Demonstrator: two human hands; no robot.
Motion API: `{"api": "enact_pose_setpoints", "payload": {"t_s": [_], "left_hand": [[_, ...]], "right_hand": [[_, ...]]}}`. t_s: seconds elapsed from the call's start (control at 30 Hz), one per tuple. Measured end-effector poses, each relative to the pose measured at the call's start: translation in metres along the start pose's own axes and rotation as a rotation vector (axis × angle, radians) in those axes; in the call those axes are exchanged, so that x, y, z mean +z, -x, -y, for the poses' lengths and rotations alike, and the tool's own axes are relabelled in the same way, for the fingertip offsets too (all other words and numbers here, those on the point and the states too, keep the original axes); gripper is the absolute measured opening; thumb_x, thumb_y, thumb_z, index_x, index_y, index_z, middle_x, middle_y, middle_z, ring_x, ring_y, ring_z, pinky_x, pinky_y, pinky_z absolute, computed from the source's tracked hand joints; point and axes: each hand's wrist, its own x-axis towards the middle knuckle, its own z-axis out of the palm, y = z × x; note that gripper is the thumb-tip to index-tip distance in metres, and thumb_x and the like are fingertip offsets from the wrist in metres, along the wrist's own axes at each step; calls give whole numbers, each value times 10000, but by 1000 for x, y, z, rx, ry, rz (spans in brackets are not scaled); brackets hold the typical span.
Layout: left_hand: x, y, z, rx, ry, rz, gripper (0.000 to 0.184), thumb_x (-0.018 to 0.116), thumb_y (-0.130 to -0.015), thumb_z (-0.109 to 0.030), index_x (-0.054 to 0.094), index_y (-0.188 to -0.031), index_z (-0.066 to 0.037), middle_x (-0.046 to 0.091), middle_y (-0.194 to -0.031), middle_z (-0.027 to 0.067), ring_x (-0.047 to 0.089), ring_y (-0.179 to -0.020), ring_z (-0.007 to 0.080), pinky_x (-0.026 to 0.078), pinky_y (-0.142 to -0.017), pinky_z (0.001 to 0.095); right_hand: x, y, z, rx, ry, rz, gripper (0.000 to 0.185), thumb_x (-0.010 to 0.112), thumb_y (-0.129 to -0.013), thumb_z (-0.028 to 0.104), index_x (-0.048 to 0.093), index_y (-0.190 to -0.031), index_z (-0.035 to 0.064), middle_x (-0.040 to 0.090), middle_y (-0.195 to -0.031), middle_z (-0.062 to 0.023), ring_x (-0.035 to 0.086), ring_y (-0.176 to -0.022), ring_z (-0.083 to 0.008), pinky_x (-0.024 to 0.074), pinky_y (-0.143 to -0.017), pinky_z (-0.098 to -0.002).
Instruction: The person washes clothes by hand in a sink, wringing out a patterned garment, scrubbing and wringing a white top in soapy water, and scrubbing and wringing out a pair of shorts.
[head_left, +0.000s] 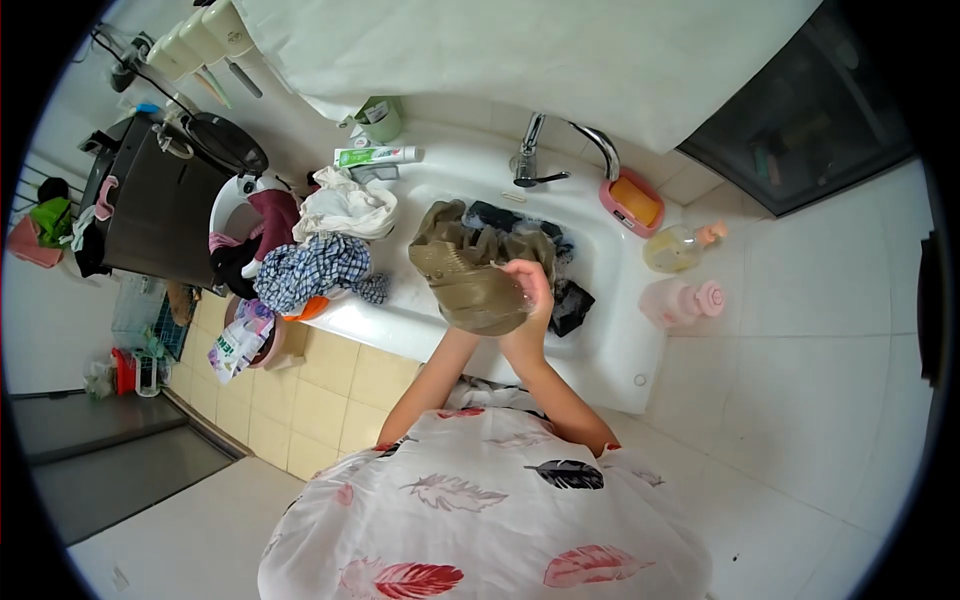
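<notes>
A wet olive-brown cloth (465, 285) is held up over the white sink (610, 350). My right hand (532, 295) grips its right side, with the fingers curled onto the fabric. The cloth covers my left hand; only the wrist and forearm show below it, so its fingers are hidden. Dark wet clothing (571, 307) lies in the basin behind and to the right of the brown cloth, with some suds around it. On the sink's left ledge rest a white cloth (345, 205) and a blue checked cloth (315, 270).
The faucet (528, 160) stands at the sink's back edge, beside a pink soap dish (632, 203). Two pump bottles, one yellowish (674, 248) and one pink (680, 301), are at the right. A toothpaste tube (376, 156) lies at the back left.
</notes>
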Motion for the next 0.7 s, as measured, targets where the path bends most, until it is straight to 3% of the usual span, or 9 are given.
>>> {"api": "enact_pose_setpoints", "payload": {"t_s": [0.07, 0.17, 0.23, 0.33, 0.4, 0.43, 0.5, 0.57, 0.7], "left_hand": [[-13, -4, 33, -86, 738, -40, 400, 418, -834, -304, 412, -1149, -57, 470, -1128, 101, 475, -1003, 225, 387, -883, 358], [10, -23, -29, -169, 1133, -144, 428, 450, -786, -311, 433, -1132, -61, 490, -1101, 109, 487, -988, 251, 392, -876, 386], [8, -33, -33, -226, 1014, -310, 389, 428, -797, -318, 467, -1082, -56, 501, -1091, 109, 487, -986, 260, 401, -863, 400], [-5, -44, -42, -268, 988, -396, 393, 451, -713, -230, 472, -1059, -44, 514, -1053, 115, 493, -963, 272, 398, -860, 412], [-18, -48, -41, -381, 817, -534, 417, 426, -633, -153, 468, -1028, -25, 520, -999, 121, 499, -923, 279, 405, -846, 405], [-21, -49, -39, -390, 810, -532, 417, 426, -633, -153, 468, -1028, -25, 520, -999, 121, 499, -923, 279, 405, -846, 405], [-20, -49, -44, -394, 641, -588, 399, 437, -616, -129, 468, -993, -4, 516, -955, 127, 500, -879, 281, 414, -826, 394], [-16, -50, -49, -373, 644, -574, 388, 434, -599, -110, 472, -966, 9, 520, -929, 131, 502, -856, 280, 419, -809, 383], [-11, -45, -50, -443, 594, -547, 375, 430, -589, -95, 478, -945, 11, 517, -925, 131, 501, -848, 279, 418, -804, 376]], "right_hand": [[-12, 2, -17, 263, -240, -91, 188, 492, -783, 42, 475, -970, 49, 520, -959, -47, 501, -890, -128, 412, -770, -262], [-26, -8, -13, 574, -667, -279, 192, 420, -846, 120, 477, -1021, 65, 515, -1012, -44, 501, -920, -160, 424, -796, -304], [-45, -8, -32, 616, -791, -319, 249, 366, -875, 189, 473, -1070, 75, 509, -1046, -49, 480, -984, -189, 417, -832, -326], [-61, -6, -29, 603, -894, -349, 301, 489, -804, 79, 422, -1097, 92, 482, -1050, -73, 474, -979, -177, 401, -841, -316], [-66, -2, -26, 251, -42, -170, 599, 590, -733, 82, 273, -1241, 76, 418, -1152, -113, 423, -1062, -208, 339, -908, -342], [-71, 1, -26, 254, -45, -179, 599, 590, -733, 82, 273, -1241, 76, 418, -1152, -113, 423, -1062, -208, 339, -908, -342], [-80, 7, -24, 47, 390, 130, 885, 674, -655, 140, 89, -1312, 41, 294, -1273, -124, 328, -1155, -235, 240, -971, -319], [-76, 12, -30, 100, 302, 81, 911, 698, -611, 114, 122, -1312, 28, 316, -1271, -145, 297, -1184, -246, 205, -989, -346], [-63, 0, -49, 58, 281, -218, 598, 635, -702, 128, 352, -1213, 1, 426, -1187, -115, 403, -1091, -207, 297, -927, -299]]}}
